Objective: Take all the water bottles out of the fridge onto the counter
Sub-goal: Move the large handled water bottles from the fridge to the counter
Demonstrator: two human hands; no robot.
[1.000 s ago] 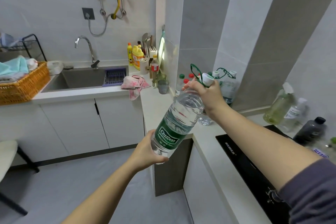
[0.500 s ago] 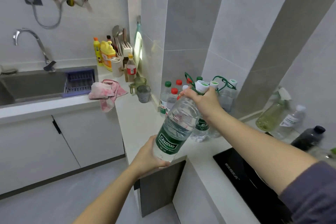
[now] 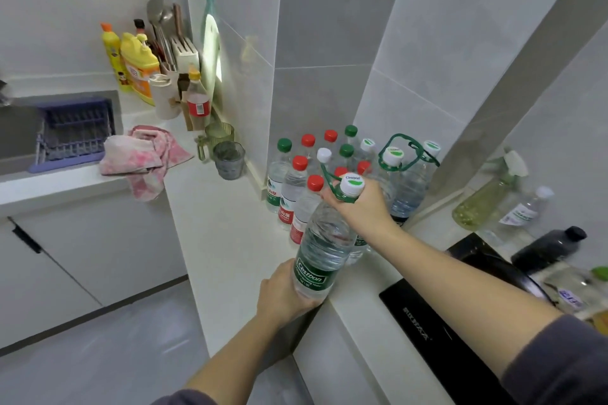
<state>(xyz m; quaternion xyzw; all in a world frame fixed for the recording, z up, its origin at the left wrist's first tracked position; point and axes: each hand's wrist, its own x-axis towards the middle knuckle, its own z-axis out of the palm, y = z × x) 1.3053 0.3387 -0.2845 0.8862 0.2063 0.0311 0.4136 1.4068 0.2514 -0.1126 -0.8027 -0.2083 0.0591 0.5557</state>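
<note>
Now, placing step: Cestbon bottle point(image 3: 324, 250) tilted just before the small-bottle cluster point(image 3: 289, 187) on counter point(image 3: 223, 230). My right hand point(image 3: 358, 204) grips its neck, left hand point(image 3: 283, 296) cups its base. Next, likely: stand it upright beside cluster.

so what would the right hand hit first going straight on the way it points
Probably the red-capped bottles just beyond the right hand, which grips the large bottle at its neck; depth is hard to judge.
</note>
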